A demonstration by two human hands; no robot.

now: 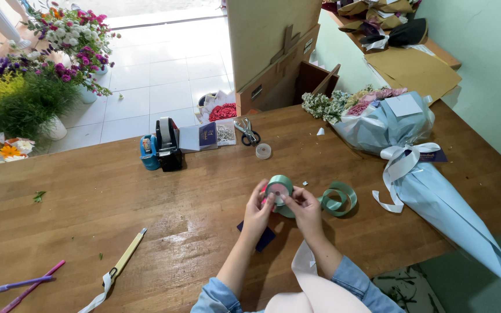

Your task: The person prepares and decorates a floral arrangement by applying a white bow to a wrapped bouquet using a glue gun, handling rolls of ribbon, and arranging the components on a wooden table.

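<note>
Green ribbon spool (pixel 279 186) pinched betw. left hand (pixel 258 212) & right hand (pixel 304 207), flat face up (loose ribbon coil (pixel 339 199) just right of right hand).

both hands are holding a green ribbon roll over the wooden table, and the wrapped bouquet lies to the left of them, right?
Not quite. The head view shows the left hand and right hand holding the green ribbon roll over the wooden table, but the wrapped bouquet lies to their right, not their left.
</note>
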